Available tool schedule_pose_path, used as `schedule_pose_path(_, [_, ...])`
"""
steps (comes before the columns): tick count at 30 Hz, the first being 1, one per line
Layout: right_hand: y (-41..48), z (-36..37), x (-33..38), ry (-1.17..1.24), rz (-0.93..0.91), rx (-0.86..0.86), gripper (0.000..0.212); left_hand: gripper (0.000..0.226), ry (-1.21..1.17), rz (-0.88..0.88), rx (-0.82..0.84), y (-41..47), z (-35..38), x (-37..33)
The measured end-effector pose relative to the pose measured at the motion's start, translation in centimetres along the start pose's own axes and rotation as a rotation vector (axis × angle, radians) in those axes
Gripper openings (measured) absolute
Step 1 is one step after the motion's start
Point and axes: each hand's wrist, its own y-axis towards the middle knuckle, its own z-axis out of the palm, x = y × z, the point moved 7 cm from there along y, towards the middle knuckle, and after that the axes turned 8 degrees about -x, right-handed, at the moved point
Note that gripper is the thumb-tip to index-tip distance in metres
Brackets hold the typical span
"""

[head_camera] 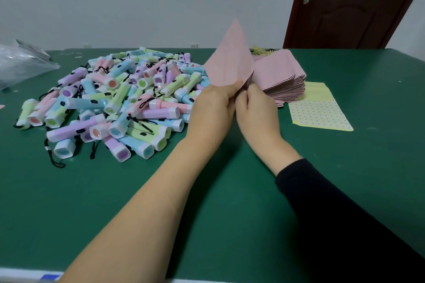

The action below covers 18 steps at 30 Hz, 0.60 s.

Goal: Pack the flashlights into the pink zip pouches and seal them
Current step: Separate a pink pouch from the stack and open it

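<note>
Both hands meet over the middle of the green table (pixel 230 213), pinching one pink pouch (pixel 230 59) by its lower edge. The left hand (pixel 213 101), on a bare forearm, has its thumb pressed on the near face of the pouch. The right hand (pixel 255 108), coming out of a black sleeve (pixel 333 209), curls its fingers onto the same edge from the other side. The pouch stands up from the grip, tilted, with one corner pointing up against the wall (pixel 138 2). Whether its mouth is open or sealed cannot be made out, since the hands cover that edge.

Just behind the right hand lies a fanned stack of pink pouches (pixel 280 75), its near end hidden by the knuckles and the raised pouch. To its right, a yellow dotted pouch (pixel 319 110) lies flat, partly tucked under the stack. Something yellow (pixel 259 50) shows behind the stack, too covered to identify.

Left of the hands spreads a loose pile of flashlights (pixel 119 103) in pastel pink, blue, green and purple, with black wrist cords tangled among them. The left hand overlaps the pile's right margin.

At the far left edge a clear plastic bag (pixel 20 62) is cut off by the frame. A dark brown door (pixel 356 4) with a metal handle stands behind the table at the right.
</note>
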Motion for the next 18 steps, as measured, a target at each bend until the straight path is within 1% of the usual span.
schedule_pose_path(3, [0.0, -0.4, 0.3, -0.059, -0.106, 0.030, 0.017, 0.030, -0.060, 0.041, -0.033, 0.0, -0.6, -0.3])
schedule_pose_path(6, [-0.1, -0.7, 0.7, -0.072, -0.154, 0.024, 0.015, 0.029, -0.070, 0.056, -0.045, 0.0, -0.9, -0.6])
schedule_pose_path(8, [0.0, -0.8, 0.4, -0.056, -0.121, 0.017, 0.016, 0.030, -0.063, 0.060, -0.046, -0.2, -0.9, -0.7])
schedule_pose_path(10, [0.0, -0.7, -0.2, -0.020, -0.039, 0.011, 0.028, 0.033, -0.058, 0.039, -0.024, -0.4, -0.7, -0.7])
schedule_pose_path(12, [0.0, -0.6, -0.6, 0.003, 0.034, 0.014, 0.038, 0.030, -0.051, 0.015, -0.008, -0.6, -0.4, -0.7])
schedule_pose_path(15, [-0.1, -0.6, -0.5, -0.016, 0.036, 0.036, 0.032, 0.020, -0.034, -0.004, -0.021, -0.8, -0.3, -0.7])
schedule_pose_path(18, [0.0, -0.7, -0.3, -0.042, -0.004, 0.053, 0.026, 0.019, -0.027, -0.021, 0.000, -0.8, 0.0, -0.4])
